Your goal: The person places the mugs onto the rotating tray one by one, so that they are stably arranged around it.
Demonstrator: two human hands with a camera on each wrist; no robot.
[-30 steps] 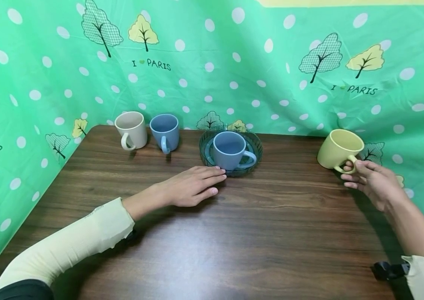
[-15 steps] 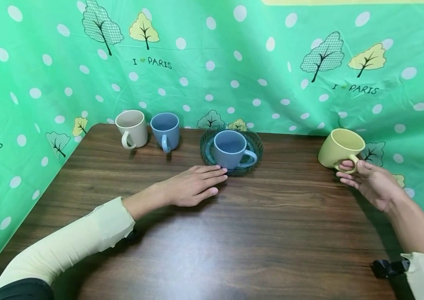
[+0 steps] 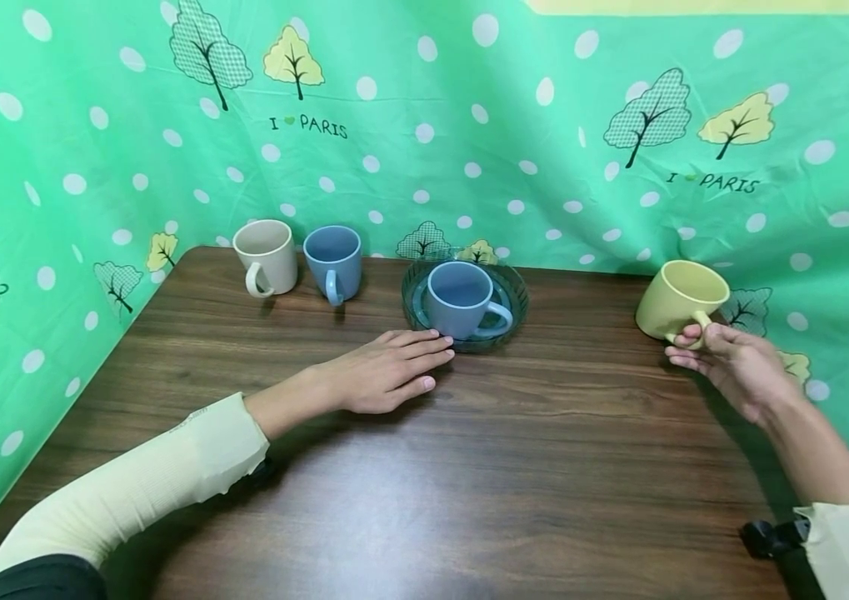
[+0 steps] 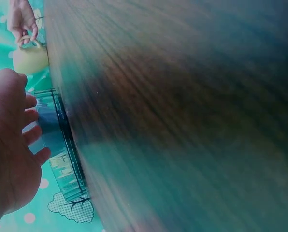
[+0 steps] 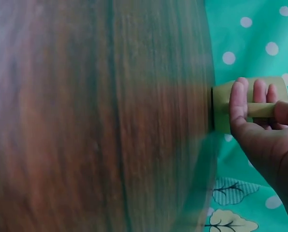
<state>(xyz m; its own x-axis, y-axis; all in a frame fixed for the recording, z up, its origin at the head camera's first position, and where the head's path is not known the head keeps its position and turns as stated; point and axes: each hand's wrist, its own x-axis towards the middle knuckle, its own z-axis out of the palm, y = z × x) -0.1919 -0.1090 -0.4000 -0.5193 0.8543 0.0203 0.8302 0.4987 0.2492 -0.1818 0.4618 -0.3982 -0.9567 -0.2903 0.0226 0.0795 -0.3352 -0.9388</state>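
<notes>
At the far right of the table, my right hand (image 3: pixel 742 371) grips the handle of a yellow mug (image 3: pixel 666 310). In the right wrist view the thumb lies on the mug's handle (image 5: pixel 261 110), with fingers reaching around it. The yellow mug stands upright, its base at the tabletop. My left hand (image 3: pixel 387 371) lies palm down with straight fingers, the tips at the front rim of a clear teal glass bowl (image 3: pixel 517 293). Whether they touch the bowl or the blue mug (image 3: pixel 457 318) inside it, I cannot tell. That mug's handle points right.
A white mug (image 3: pixel 277 262) and a second blue mug (image 3: pixel 342 262) stand side by side at the back left, handles forward. The dark wooden table (image 3: pixel 469 492) runs back to a green polka-dot cloth (image 3: pixel 394 75) printed with trees.
My right fingers have shifted slightly left and closed further around the yellow mug's handle. The left hand and the bowl have stayed in place.
</notes>
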